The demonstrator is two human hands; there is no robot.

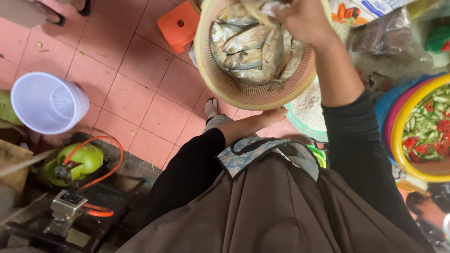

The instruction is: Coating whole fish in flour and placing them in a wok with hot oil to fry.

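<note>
A round beige plastic basket [243,93] full of several whole silvery fish [253,51] hangs in front of me at the top middle. My left hand [274,115] grips the basket's near rim from below. My right hand [300,16] reaches into the basket from the upper right and is closed on a fish at the top of the pile. Both arms wear black sleeves, and a brown apron covers my front below.
A white plastic bucket [47,103] stands on the pink tiled floor at the left. A green gas canister [77,161] with an orange hose sits lower left. An orange stool [178,26] is beyond the basket. A yellow bowl [403,154] of chopped vegetables is at the right.
</note>
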